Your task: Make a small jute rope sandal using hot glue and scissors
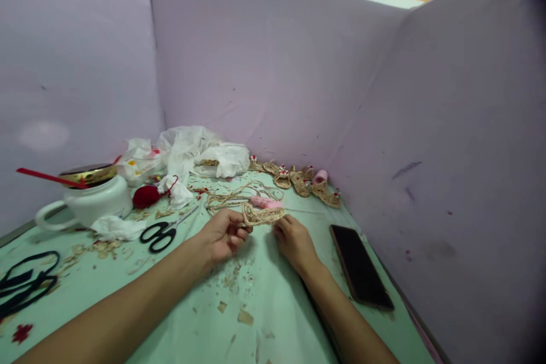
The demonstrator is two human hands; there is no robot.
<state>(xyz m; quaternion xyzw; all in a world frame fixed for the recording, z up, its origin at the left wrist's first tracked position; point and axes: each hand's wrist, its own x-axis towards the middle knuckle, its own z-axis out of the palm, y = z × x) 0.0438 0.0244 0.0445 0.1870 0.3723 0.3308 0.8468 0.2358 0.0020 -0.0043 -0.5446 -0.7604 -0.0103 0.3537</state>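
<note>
A looped piece of braided straw (pixel 262 216) is held up above the table between both hands. My left hand (pixel 224 237) pinches its left end between thumb and fingers, palm partly turned up. At its right end, the fingers of my right hand (pixel 294 242) are closed, back of the hand upward; the fingertips are partly hidden. Just behind the braid lie a pink roll (pixel 267 202) and loose strands of straw cord (pixel 228 198). Black-handled scissors (pixel 164 233) rest to the left of my left hand.
Small straw slippers (pixel 301 183) with red and white beads line the back right. A phone (pixel 360 267) lies at right. On the left stand a white mug (pixel 100 199), a red yarn ball (pixel 146 197) and white plastic bags (pixel 191 151). Purple walls enclose the table; straw scraps litter it.
</note>
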